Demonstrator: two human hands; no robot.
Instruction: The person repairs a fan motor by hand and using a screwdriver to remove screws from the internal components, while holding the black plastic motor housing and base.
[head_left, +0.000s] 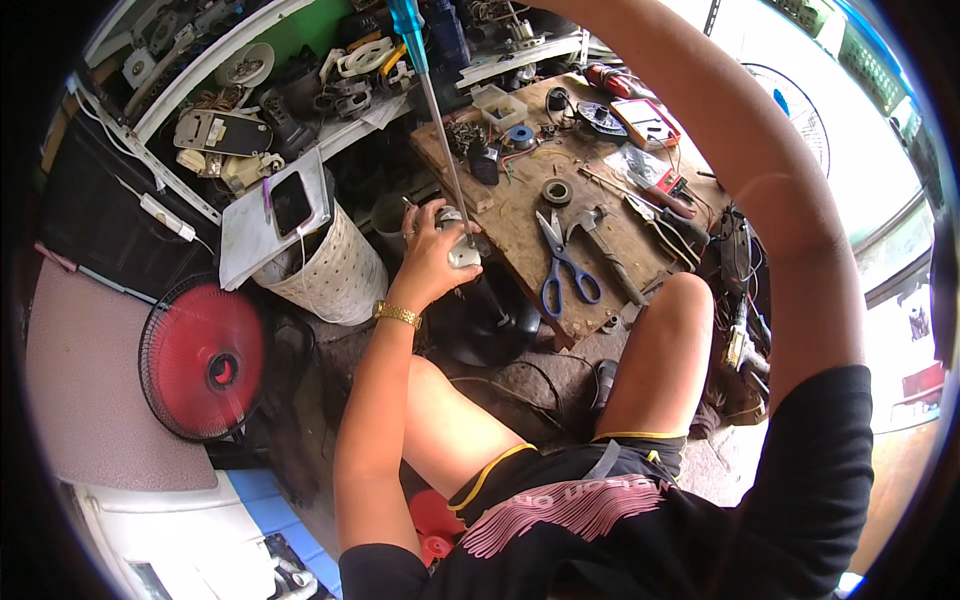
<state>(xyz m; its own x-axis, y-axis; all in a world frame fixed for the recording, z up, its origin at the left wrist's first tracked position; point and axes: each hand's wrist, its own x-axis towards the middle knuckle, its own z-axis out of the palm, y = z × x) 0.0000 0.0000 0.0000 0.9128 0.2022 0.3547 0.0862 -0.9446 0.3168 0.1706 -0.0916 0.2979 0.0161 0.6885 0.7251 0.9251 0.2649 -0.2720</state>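
Note:
My left hand (432,262), with a gold watch on its wrist, is wrapped round a grey metal fan motor (463,254). The motor sits above a black round fan base (470,335), and my fingers hide much of it. A long screwdriver (437,115) with a blue handle stands almost upright, its tip down at the motor. The handle runs out at the top edge. My right arm reaches up past the top edge too, so the right hand is outside the picture.
On the wooden bench (515,225) lie blue scissors (567,275), a hammer (607,250), pliers (668,232) and a tape roll (556,192). A red fan (205,360) stands left, near a white perforated bin (335,270) with a phone (291,203) on top. Parts crowd the shelves behind.

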